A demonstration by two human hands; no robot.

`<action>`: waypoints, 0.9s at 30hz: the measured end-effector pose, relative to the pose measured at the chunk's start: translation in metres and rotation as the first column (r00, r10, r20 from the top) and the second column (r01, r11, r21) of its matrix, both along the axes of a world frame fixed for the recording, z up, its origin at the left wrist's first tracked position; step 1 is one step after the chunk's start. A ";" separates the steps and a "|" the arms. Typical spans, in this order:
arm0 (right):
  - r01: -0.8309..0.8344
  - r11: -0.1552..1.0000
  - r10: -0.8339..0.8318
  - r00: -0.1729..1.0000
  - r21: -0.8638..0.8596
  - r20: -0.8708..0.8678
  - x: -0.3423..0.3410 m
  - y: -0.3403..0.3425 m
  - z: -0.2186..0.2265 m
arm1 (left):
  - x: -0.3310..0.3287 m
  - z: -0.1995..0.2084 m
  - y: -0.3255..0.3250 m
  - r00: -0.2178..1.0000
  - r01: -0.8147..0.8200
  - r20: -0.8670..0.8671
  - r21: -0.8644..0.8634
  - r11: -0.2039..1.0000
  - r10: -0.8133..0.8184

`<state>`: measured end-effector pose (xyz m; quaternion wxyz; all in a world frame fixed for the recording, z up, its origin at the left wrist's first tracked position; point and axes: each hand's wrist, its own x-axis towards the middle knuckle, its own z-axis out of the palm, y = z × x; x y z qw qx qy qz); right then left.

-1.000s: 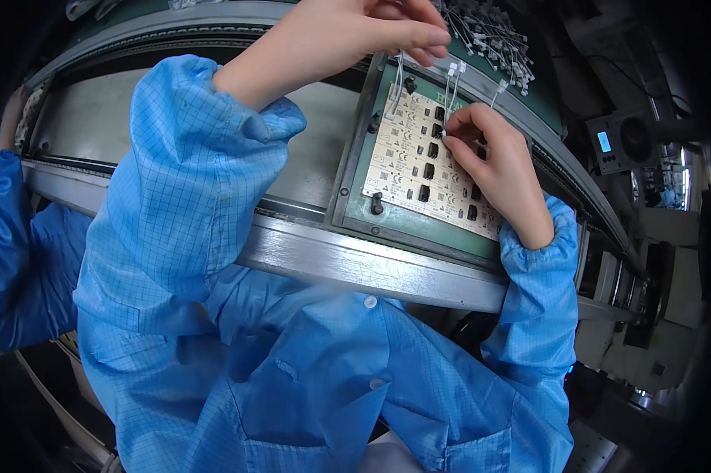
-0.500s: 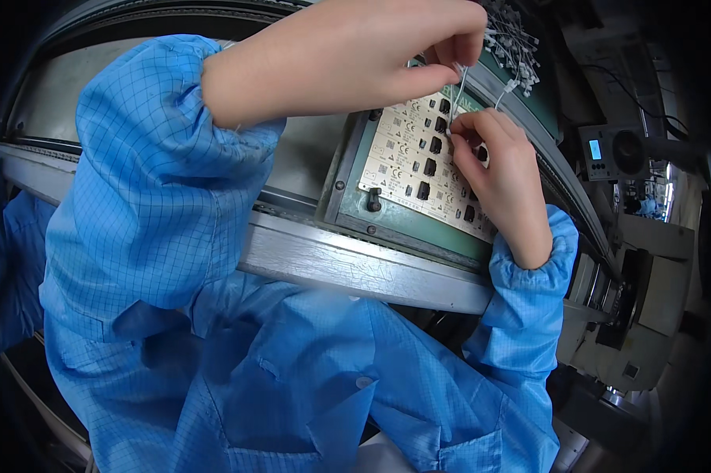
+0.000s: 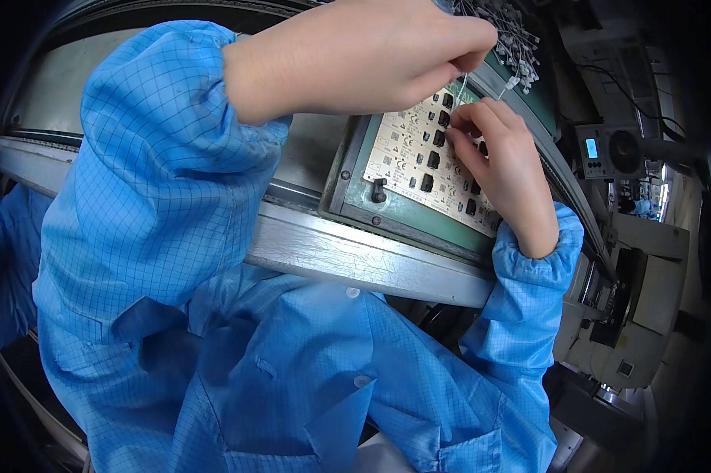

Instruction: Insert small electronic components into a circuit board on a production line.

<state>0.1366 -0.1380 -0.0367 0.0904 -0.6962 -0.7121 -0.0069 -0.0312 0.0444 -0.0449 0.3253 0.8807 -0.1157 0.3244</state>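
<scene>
My left hand (image 3: 402, 59) reaches over the far part of a white circuit board panel (image 3: 406, 154), its thumb and forefinger pinched on a thin white cable (image 3: 463, 85). The cable runs down toward the fingertips of my right hand (image 3: 506, 162), which are closed together at a row of black connectors (image 3: 434, 160) on the panel. The right fingers hide what they grip; a wire with a white plug (image 3: 513, 83) sticks out behind them. The panel lies on a green fixture plate (image 3: 354, 189) with a black clip (image 3: 379, 190) at its near left corner.
A bundle of white-plugged cables (image 3: 517, 47) lies beyond the hands. A metal rail (image 3: 355, 256) runs between me and the fixture. On the right stand a grey device with a lit display (image 3: 607, 151) and a machine (image 3: 647, 299). Blue cloth (image 3: 20, 252) shows at far left.
My left hand has shifted a little to the right and lower, covering more of the cable. The right hand stays close to the same connectors, fingers still closed.
</scene>
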 end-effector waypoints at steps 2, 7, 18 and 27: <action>0.003 1.000 -0.003 1.000 -0.005 -0.002 -0.002 0.001 0.001 | 0.001 -0.005 0.001 0.999 0.008 0.038 0.018 1.000 -0.008; -0.002 1.000 0.003 0.997 -0.010 0.074 -0.001 0.000 0.003 | 0.002 -0.005 0.000 0.998 0.012 0.055 0.035 0.999 -0.014; -0.040 0.998 0.040 0.999 -0.044 -0.006 0.003 -0.002 0.009 | -0.002 -0.003 0.001 0.997 -0.043 0.059 0.039 0.998 0.041; 0.056 0.952 -0.115 0.976 -0.300 -0.182 -0.006 -0.022 0.028 | -0.001 -0.005 -0.012 0.956 -0.283 0.140 0.218 0.934 0.257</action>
